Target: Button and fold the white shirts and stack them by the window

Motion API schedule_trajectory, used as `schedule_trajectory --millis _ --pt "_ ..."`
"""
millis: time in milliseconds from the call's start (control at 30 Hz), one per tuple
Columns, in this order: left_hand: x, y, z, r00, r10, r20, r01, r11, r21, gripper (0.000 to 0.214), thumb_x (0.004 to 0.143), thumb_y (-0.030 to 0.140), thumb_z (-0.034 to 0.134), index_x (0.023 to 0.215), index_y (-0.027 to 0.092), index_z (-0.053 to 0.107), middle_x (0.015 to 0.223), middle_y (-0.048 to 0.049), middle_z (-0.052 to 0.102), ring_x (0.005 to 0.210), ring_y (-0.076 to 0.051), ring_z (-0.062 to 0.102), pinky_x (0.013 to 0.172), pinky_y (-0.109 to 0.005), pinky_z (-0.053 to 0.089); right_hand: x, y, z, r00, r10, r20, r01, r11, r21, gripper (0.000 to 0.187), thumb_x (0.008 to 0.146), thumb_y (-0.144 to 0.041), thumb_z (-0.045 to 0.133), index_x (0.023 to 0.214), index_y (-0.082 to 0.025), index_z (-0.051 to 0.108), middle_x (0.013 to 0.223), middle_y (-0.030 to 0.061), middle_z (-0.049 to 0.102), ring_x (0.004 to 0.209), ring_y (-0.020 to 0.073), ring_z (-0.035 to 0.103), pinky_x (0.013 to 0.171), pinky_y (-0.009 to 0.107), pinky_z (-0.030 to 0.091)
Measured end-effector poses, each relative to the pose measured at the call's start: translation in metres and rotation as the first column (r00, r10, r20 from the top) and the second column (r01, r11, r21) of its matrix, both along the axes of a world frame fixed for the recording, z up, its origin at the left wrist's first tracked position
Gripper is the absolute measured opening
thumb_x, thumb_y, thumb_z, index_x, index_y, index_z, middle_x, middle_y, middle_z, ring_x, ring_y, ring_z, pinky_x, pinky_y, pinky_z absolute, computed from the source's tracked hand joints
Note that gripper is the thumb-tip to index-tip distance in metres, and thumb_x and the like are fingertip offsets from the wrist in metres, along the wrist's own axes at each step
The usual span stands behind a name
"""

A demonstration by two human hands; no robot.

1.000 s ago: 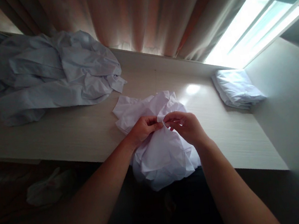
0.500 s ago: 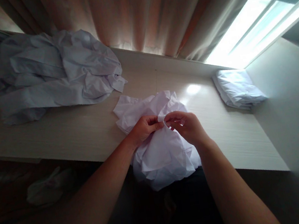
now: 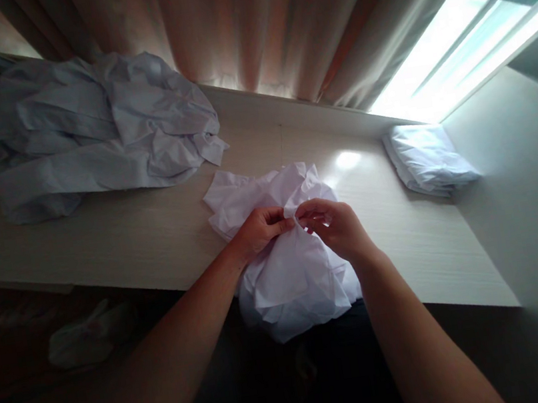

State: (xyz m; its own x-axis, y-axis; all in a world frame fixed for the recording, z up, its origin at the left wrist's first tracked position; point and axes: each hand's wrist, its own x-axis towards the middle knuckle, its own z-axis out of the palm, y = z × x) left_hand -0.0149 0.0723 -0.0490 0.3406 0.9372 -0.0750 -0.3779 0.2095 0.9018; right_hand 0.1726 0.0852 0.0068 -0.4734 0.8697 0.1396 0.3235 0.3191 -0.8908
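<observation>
A crumpled white cloth garment (image 3: 295, 278), its exact kind unclear, lies bunched at the front edge of the pale desk (image 3: 163, 237) and hangs partly over it. My left hand (image 3: 265, 227) pinches a fold near the garment's middle between thumb and fingers. Close beside it, my right hand (image 3: 327, 221) grips the same fold from the other side, with bent fingers. The fingertips of the two hands almost meet, and the small spot between them is partly hidden.
A large heap of rumpled white cloth (image 3: 101, 132) lies at the back left of the desk. At the right end, a folded white stack (image 3: 429, 157) sits against the wall (image 3: 530, 189). Curtains (image 3: 233, 31) hang behind. A pale plastic bag (image 3: 82, 340) is below, left.
</observation>
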Motion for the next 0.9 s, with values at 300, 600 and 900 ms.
schedule_trajectory --millis 300,600,900 --pt "0.0005 0.0002 -0.0007 1.000 0.012 -0.010 -0.012 1.000 0.005 0.032 0.069 0.036 0.085 0.090 0.013 0.077 0.082 -0.0050 0.072 0.075 -0.016 0.063 0.076 -0.028 0.047 -0.0002 0.0007 -0.0016 1.000 -0.005 0.013 0.005 1.000 -0.007 0.011 0.084 -0.023 0.062 0.091 -0.022 0.070 0.081 0.0018 0.070 0.072 0.0135 0.064 0.063 0.029 0.055" --pt "0.0000 0.0016 -0.0008 0.999 -0.002 -0.034 0.004 0.999 0.043 0.030 0.070 0.036 0.083 0.088 0.013 0.077 0.079 -0.0038 0.071 0.072 -0.013 0.061 0.072 -0.026 0.044 0.0008 0.0010 -0.0034 0.999 0.008 0.047 -0.009 1.000 0.010 0.011 0.084 -0.026 0.064 0.094 -0.022 0.068 0.083 0.0022 0.070 0.072 0.0139 0.065 0.065 0.030 0.056" --pt "0.0008 0.0010 -0.0002 0.998 0.004 -0.070 -0.001 0.999 0.043 0.030 0.070 0.038 0.082 0.085 0.012 0.076 0.077 -0.0034 0.069 0.072 -0.014 0.060 0.072 -0.027 0.044 0.0018 -0.0012 0.0007 0.997 0.057 0.054 -0.061 0.996 0.068 0.013 0.084 -0.019 0.061 0.096 -0.021 0.067 0.088 0.0028 0.070 0.079 0.0145 0.066 0.068 0.028 0.056"
